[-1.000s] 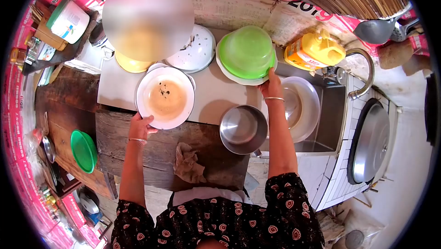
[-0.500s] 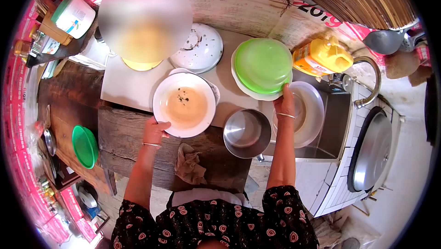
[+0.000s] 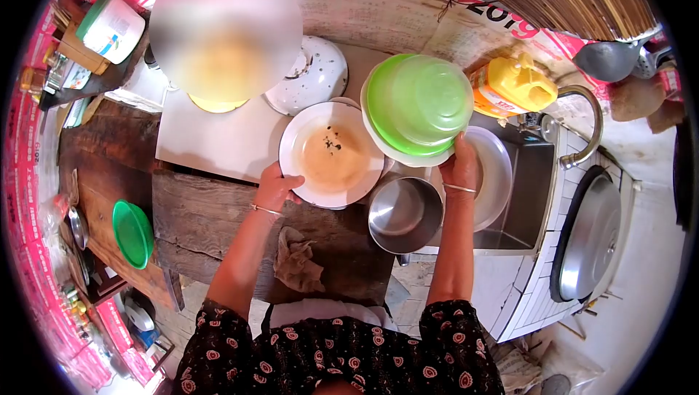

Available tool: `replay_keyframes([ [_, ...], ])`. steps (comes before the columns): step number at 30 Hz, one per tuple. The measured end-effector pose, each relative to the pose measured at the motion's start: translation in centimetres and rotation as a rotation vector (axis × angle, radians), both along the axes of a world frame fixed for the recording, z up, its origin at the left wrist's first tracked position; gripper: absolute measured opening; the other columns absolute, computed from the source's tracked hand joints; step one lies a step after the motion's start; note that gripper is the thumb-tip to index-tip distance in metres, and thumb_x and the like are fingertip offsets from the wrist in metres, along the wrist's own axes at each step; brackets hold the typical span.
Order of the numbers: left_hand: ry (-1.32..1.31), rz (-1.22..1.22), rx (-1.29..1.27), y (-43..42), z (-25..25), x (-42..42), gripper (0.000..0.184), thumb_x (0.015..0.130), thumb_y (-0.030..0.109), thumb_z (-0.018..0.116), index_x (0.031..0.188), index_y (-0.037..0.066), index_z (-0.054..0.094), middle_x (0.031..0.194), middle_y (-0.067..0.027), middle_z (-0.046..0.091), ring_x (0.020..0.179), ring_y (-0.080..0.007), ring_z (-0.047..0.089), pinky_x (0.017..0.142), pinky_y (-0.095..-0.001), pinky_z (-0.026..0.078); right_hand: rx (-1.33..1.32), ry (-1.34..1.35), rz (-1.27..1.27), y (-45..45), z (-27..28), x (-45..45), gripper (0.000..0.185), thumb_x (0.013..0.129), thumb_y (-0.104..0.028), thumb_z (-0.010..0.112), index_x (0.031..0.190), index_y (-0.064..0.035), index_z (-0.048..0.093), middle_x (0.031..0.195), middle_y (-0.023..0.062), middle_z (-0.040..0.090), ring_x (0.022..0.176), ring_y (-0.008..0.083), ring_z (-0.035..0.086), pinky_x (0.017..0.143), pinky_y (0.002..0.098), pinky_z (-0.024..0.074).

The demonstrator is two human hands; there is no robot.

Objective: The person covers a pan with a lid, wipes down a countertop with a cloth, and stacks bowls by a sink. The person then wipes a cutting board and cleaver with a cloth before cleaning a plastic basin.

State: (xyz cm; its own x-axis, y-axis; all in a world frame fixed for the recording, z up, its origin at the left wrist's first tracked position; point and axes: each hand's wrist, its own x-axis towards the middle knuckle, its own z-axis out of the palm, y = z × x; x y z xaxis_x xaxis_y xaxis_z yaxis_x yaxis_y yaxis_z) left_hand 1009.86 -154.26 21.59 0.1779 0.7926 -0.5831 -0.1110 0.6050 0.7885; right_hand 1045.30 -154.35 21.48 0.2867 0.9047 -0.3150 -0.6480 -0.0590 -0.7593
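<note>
Our left hand (image 3: 282,185) clamps the near-left rim of the white dish (image 3: 331,158), thumb on top, probably to keep it level. Our right hand (image 3: 460,167) grips the green bowl (image 3: 422,104) at its near edge, perhaps steadying it over the pale plate (image 3: 390,149); the pot (image 3: 405,216) stands between our forearms.

Plank (image 3: 196,209) free L of L hand (image 3: 279,185); pot (image 3: 405,215) in way btwn rag (image 3: 298,262) & sink (image 3: 528,184).

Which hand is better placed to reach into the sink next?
Probably the right hand, though it grips the edge of the green bowl: it is close beside the sink, while the left hand holds a white-rimmed dish farther off.
</note>
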Motion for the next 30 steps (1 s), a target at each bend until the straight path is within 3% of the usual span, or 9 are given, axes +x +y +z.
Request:
replay_keyframes([
  [8, 0.001, -0.036, 0.004, 2.5, 0.4, 3.5, 0.033, 0.072, 0.001, 0.058, 0.104, -0.001, 0.053, 0.082, -0.0098, 0.062, 0.058, -0.0170, 0.060, 0.039, -0.0264, 0.048, -0.057, -0.043, 0.048, -0.3, -0.3, 0.0, 0.030, 0.091, -0.023, 0.048, 0.105, 0.0030, 0.054, 0.104, 0.0123, 0.059, 0.093, 0.0209, 0.058, 0.083, 0.0352, 0.0471],
  [11, 0.006, -0.051, 0.027, 3.5, 0.2, 5.2, 0.031, 0.073, 0.000, 0.058, 0.103, -0.002, 0.053, 0.084, -0.0102, 0.061, 0.060, -0.0175, 0.060, 0.040, -0.0268, 0.049, -0.045, -0.044, 0.050, -0.2, 0.1, -0.5, 0.025, 0.091, -0.024, 0.051, 0.095, -0.0014, 0.059, 0.088, 0.0058, 0.062, 0.080, 0.0143, 0.060, 0.071, 0.0294, 0.0503],
  [16, 0.168, -0.134, 0.070, 5.5, -0.1, 7.6, 0.031, 0.077, 0.001, 0.058, 0.107, 0.003, 0.054, 0.088, -0.0074, 0.062, 0.064, -0.0162, 0.061, 0.044, -0.0277, 0.050, -0.100, -0.118, 0.044, 0.1, 0.1, -0.7, 0.030, 0.090, -0.026, 0.052, 0.100, 0.0012, 0.058, 0.089, 0.0061, 0.062, 0.078, 0.0133, 0.061, 0.070, 0.0276, 0.0506],
  [23, 0.139, -0.160, 0.130, 7.3, -0.6, 8.4, 0.034, 0.077, 0.000, 0.056, 0.111, 0.004, 0.053, 0.088, -0.0050, 0.061, 0.069, -0.0140, 0.060, 0.049, -0.0238, 0.049, -0.135, -0.234, 0.103, 0.5, 0.3, 0.3, 0.036, 0.089, -0.030, 0.052, 0.102, 0.0035, 0.057, 0.086, 0.0065, 0.062, 0.073, 0.0128, 0.061, 0.065, 0.0268, 0.0518],
  [30, 0.183, -0.189, 0.274, 9.2, 0.2, 9.2, 0.027, 0.071, -0.002, 0.060, 0.097, -0.002, 0.056, 0.077, -0.0063, 0.059, 0.056, -0.0119, 0.055, 0.043, -0.0232, 0.044, -0.154, -0.344, 0.152, 1.1, 1.4, -0.1, 0.039, 0.090, -0.031, 0.050, 0.103, 0.0048, 0.057, 0.084, 0.0071, 0.062, 0.068, 0.0133, 0.061, 0.059, 0.0258, 0.0517],
])
